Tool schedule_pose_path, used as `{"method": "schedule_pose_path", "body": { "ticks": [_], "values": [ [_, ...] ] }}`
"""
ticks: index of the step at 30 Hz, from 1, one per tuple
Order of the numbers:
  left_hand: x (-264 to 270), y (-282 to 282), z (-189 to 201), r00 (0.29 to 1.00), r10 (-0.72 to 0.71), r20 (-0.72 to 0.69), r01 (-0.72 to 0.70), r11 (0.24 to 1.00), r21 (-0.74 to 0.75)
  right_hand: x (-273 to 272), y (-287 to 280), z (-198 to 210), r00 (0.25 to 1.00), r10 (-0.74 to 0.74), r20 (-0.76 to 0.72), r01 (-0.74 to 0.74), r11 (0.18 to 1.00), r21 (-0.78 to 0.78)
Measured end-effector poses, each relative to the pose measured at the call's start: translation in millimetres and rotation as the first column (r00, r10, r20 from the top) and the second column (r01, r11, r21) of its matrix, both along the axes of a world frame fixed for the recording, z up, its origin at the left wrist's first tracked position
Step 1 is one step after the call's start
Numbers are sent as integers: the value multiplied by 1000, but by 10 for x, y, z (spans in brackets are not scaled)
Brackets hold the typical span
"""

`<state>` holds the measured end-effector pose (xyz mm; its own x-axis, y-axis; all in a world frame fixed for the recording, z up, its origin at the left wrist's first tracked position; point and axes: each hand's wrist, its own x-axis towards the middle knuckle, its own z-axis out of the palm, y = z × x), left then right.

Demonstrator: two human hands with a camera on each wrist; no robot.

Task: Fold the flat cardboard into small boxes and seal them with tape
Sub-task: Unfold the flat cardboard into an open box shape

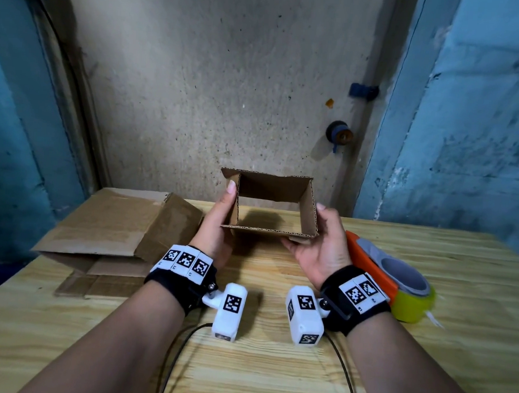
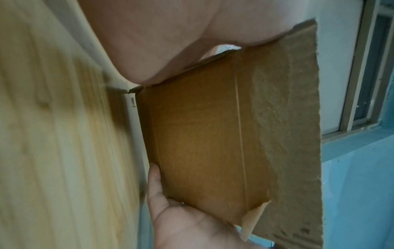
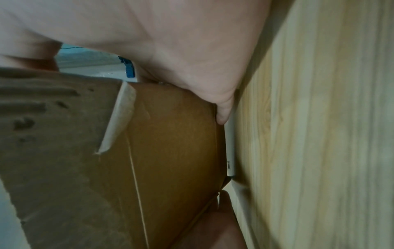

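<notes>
A small brown cardboard box is opened into a square tube with no top or bottom, and both hands hold it above the wooden table. My left hand grips its left wall, thumb up along the edge. My right hand grips the near right corner from below, thumb on the right wall. In the left wrist view the cardboard's outer face fills the middle below my left palm. The right wrist view shows the same cardboard under my right palm.
A larger flattened cardboard box lies on the table to the left. An orange tape dispenser with a yellow roll sits at the right, just behind my right wrist. A wall stands close behind the table.
</notes>
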<state>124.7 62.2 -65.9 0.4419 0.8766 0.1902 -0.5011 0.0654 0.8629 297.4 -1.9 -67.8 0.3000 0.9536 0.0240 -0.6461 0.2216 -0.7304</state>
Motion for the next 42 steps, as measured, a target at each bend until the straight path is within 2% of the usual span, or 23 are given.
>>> {"method": "schedule_pose_path", "body": {
  "ticks": [6,13,22,25,34,39,42],
  "values": [
    [20,22,-42,999,-38,-15,39,999,36,-6,30,-17,994,24,111,-23,1000,-7],
    [12,15,-29,998,-66,-1,66,998,14,-15,41,-24,990,22,136,-25,1000,19],
    [13,53,-81,999,-32,15,31,999,41,12,43,-28,979,30,200,-36,999,28],
    [37,89,-111,1000,8,21,-8,1000,3,21,74,-42,977,20,214,-27,999,29],
    [67,109,-114,999,46,20,-46,999,-22,38,141,-94,975,-16,223,18,1000,-5],
    [53,65,-70,998,16,63,-14,999,-32,31,166,-104,993,-28,118,28,1000,-2],
    [62,72,-68,998,50,46,-48,998,-28,36,163,-100,991,-27,130,27,1000,3]
  ]
}}
